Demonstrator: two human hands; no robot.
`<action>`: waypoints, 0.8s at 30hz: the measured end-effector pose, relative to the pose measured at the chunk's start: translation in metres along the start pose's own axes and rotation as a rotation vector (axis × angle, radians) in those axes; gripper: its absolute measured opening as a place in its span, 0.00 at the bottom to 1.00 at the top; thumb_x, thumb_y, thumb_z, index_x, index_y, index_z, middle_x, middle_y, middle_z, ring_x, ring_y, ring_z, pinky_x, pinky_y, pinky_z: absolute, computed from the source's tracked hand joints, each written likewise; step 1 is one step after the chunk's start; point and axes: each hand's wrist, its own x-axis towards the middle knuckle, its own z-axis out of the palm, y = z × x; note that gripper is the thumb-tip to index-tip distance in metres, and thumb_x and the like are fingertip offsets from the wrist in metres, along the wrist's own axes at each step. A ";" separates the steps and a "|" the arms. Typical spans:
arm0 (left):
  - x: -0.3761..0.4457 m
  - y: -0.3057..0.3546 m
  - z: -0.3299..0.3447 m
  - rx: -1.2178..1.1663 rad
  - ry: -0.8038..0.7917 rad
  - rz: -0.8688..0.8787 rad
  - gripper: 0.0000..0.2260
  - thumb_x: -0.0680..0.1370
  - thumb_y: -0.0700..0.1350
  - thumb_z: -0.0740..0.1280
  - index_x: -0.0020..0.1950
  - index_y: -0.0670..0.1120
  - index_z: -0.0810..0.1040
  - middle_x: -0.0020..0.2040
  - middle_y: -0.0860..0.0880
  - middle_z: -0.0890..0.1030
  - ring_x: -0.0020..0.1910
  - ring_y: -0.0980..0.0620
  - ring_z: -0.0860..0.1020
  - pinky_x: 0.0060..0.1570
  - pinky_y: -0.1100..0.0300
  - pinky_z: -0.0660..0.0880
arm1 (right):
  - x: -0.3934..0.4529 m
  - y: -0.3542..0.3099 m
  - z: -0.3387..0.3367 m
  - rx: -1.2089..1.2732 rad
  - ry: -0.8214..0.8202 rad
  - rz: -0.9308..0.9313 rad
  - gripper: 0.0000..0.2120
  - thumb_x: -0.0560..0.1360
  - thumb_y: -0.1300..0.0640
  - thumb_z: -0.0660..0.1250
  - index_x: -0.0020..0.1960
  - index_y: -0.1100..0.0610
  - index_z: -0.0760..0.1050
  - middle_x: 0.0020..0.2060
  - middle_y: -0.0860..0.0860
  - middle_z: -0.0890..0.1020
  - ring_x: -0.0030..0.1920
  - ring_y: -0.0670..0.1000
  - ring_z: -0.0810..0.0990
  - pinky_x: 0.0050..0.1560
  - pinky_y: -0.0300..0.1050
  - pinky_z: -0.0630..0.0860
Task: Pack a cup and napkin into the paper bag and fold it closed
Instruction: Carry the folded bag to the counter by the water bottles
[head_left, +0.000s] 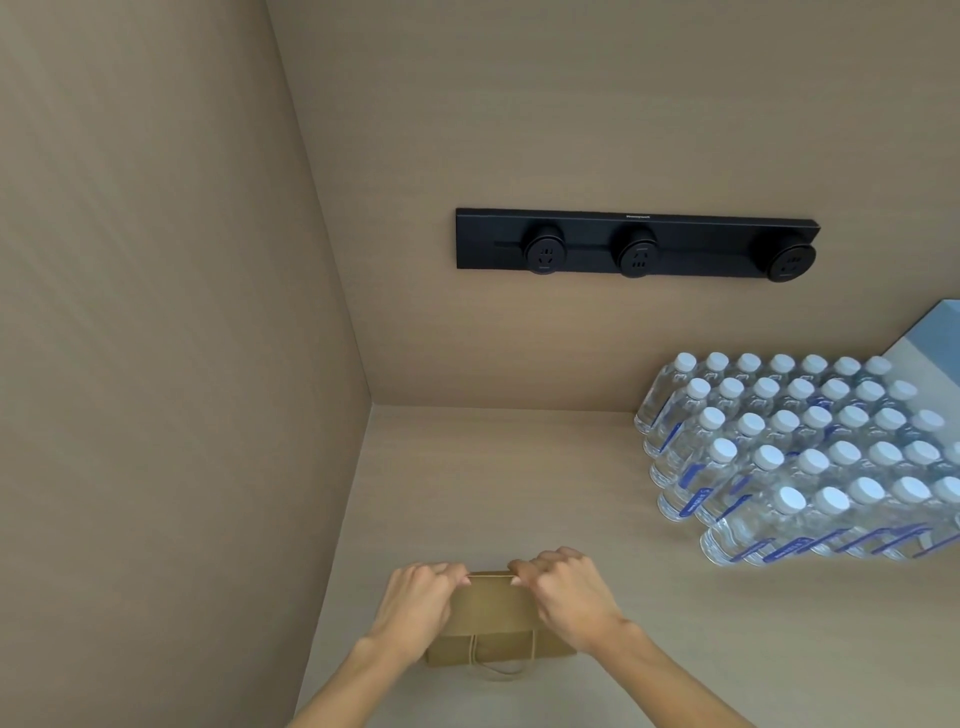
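A brown paper bag (491, 618) stands on the light wooden counter (519, 467) near the front, close to the left wall. Its top edge is folded over, and a twisted paper handle (501, 662) hangs down its near face. My left hand (418, 603) pinches the left end of the folded top. My right hand (566, 592) pinches the right end. The two hands are a short gap apart on the fold. No cup or napkin is visible; the bag's inside is hidden.
Several rows of clear water bottles (810, 457) with white caps crowd the counter at the right. A black power rail with three round sockets (636, 244) is mounted on the back wall. A beige side wall (182, 364) rises at the left.
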 end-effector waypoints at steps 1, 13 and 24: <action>0.000 -0.001 0.001 -0.005 -0.014 -0.002 0.17 0.54 0.37 0.71 0.38 0.53 0.77 0.31 0.58 0.83 0.28 0.55 0.80 0.23 0.65 0.67 | -0.001 0.002 0.002 0.030 -0.022 -0.003 0.10 0.64 0.53 0.73 0.45 0.46 0.80 0.30 0.43 0.84 0.33 0.45 0.83 0.32 0.37 0.74; -0.003 -0.015 0.009 -0.154 -0.002 -0.033 0.20 0.57 0.29 0.65 0.40 0.52 0.78 0.39 0.56 0.85 0.35 0.54 0.83 0.29 0.65 0.73 | -0.009 0.010 0.001 -0.002 0.005 0.026 0.05 0.70 0.50 0.66 0.38 0.47 0.80 0.26 0.44 0.82 0.30 0.45 0.81 0.33 0.38 0.73; -0.005 -0.019 0.009 -0.290 -0.010 -0.058 0.22 0.65 0.27 0.56 0.48 0.48 0.80 0.49 0.51 0.85 0.49 0.51 0.83 0.45 0.60 0.77 | -0.018 0.021 0.000 0.005 -0.065 0.104 0.17 0.74 0.43 0.63 0.30 0.50 0.72 0.20 0.46 0.77 0.22 0.50 0.77 0.24 0.38 0.61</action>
